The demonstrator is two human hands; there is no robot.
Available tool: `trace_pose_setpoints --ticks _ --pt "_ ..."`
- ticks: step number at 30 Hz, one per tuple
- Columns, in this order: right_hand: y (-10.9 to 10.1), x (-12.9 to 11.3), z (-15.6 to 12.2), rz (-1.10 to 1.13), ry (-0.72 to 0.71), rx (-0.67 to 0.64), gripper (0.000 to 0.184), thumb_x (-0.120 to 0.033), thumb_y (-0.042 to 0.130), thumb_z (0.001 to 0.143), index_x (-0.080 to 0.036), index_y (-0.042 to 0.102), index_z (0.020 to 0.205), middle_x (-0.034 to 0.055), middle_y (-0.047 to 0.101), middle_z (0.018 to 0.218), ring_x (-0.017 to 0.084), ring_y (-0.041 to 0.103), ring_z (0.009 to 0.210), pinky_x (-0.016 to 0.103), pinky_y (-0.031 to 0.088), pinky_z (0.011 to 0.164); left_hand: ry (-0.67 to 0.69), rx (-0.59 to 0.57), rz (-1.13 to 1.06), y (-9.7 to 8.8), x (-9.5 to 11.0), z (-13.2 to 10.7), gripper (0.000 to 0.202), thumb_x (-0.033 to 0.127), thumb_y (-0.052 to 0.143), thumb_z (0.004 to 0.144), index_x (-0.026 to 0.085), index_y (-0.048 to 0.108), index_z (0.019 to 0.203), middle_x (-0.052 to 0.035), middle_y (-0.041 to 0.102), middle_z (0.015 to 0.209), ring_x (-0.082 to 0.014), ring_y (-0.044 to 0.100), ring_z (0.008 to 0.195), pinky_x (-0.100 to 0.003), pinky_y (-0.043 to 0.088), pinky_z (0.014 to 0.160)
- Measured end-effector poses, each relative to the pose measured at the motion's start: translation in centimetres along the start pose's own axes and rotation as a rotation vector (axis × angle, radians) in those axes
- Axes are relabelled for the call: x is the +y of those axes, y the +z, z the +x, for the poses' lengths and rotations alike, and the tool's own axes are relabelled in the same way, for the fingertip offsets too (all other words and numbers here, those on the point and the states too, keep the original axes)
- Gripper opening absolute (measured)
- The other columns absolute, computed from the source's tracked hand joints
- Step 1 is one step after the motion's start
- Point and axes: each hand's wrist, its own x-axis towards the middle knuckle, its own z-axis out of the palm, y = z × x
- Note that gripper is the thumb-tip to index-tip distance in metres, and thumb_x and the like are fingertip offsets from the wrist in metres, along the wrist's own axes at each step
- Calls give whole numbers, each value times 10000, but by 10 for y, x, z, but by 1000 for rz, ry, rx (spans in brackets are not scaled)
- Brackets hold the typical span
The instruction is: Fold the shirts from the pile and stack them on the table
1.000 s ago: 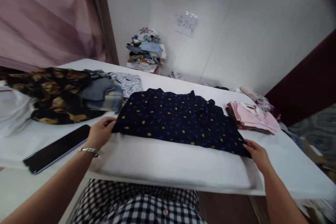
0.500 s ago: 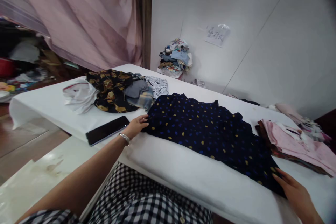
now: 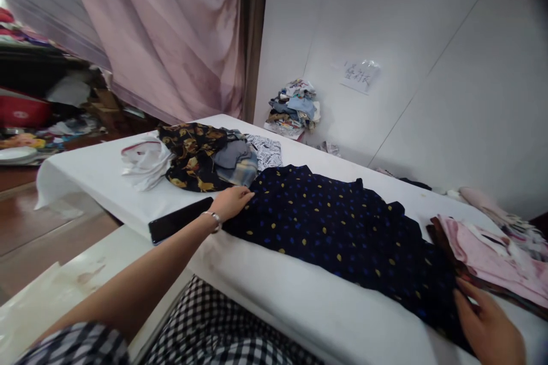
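Observation:
A dark navy garment (image 3: 338,222) with small blue and yellow spots lies spread flat across the table, its far edge rumpled. My left hand (image 3: 233,202), a bracelet at its wrist, pinches the garment's left edge a little above the near corner. At the opposite end, my right hand (image 3: 492,319) grips the right edge, with part of its fingers hidden by the hand itself. A black phone (image 3: 177,220) lies just left of my left hand, partly behind the wrist.
The white table (image 3: 299,268) bears a loose heap with a black-and-gold patterned garment (image 3: 192,154) and a white garment (image 3: 145,164) at left. Folded pink clothing (image 3: 483,251) is stacked at right. Behind stand a clothes pile (image 3: 295,105), a pink curtain (image 3: 180,28) and a wall with a paper sign (image 3: 361,76).
The view has tilted, so things sit lower and further right. My left hand has slid away from the near corner along the garment's left edge. My right hand keeps hold at the right end.

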Motion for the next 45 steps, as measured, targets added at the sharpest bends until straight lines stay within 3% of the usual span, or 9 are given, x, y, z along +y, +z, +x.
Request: trace_pose_setpoints --ticks 6,8,11,18,26,32,38,41,45 --pt "68 -167 -15 368 -359 -362 369 -455 482 853 -208 683 1040 94 680 1113 233 624 1054 405 500 950 48 -9 63 24 48 85 276 326 469 837 245 696 971 -46 702 1043 -204 628 977 -262 457 796" --pt "87 -203 -19 386 -433 -462 373 -432 448 891 -215 675 1091 89 649 1186 218 588 1127 395 466 1005 59 1 92 32 57 106 267 284 487 829 235 689 997 -67 679 1091 -218 617 1012 -286 462 822" --pt "108 -232 -19 292 -507 -594 419 -444 426 912 -233 615 1220 72 560 1331 223 476 1271 422 382 1083 97 10 135 41 61 128 289 272 506 849 200 642 1094 -109 602 1211 -234 589 1059 -352 462 878" --pt "143 -229 -22 -23 -509 -671 546 -526 350 926 -250 454 1386 57 347 1502 259 267 1405 515 226 1137 102 -48 178 62 52 162 371 358 581 856 158 562 1167 -103 540 1258 -237 539 1109 -472 458 932" --pt "147 -220 -27 -17 -551 -651 522 -514 343 938 -299 409 1409 28 318 1515 244 262 1408 507 258 1132 -198 -19 129 28 33 238 371 417 506 894 147 578 1138 -103 596 1185 -213 582 1055 -431 483 896" --pt "144 -220 -27 7 -530 -696 522 -504 370 932 -327 377 1423 11 290 1527 252 244 1414 518 244 1139 -244 -51 153 42 17 250 362 412 520 883 131 600 1098 -115 615 1166 -221 588 1054 -438 472 903" --pt "140 -223 -24 41 -491 -747 525 -507 391 924 -349 366 1424 4 274 1534 264 222 1421 530 212 1144 -79 36 147 36 38 248 430 364 411 888 83 598 1153 -242 574 1233 -335 545 1154 -445 434 926" --pt "139 -224 -23 43 -481 -767 532 -511 387 924 -351 352 1430 1 258 1540 262 202 1427 526 194 1147 175 33 107 50 53 231 492 419 401 885 176 513 1298 -144 482 1398 -263 421 1302 -378 326 1062" --pt "136 -227 -21 34 -484 -775 534 -519 372 926 -333 367 1426 13 266 1540 256 196 1429 518 181 1148 374 -129 67 81 58 205 499 457 531 807 262 553 1266 -60 461 1438 -228 367 1349 -388 233 1121"
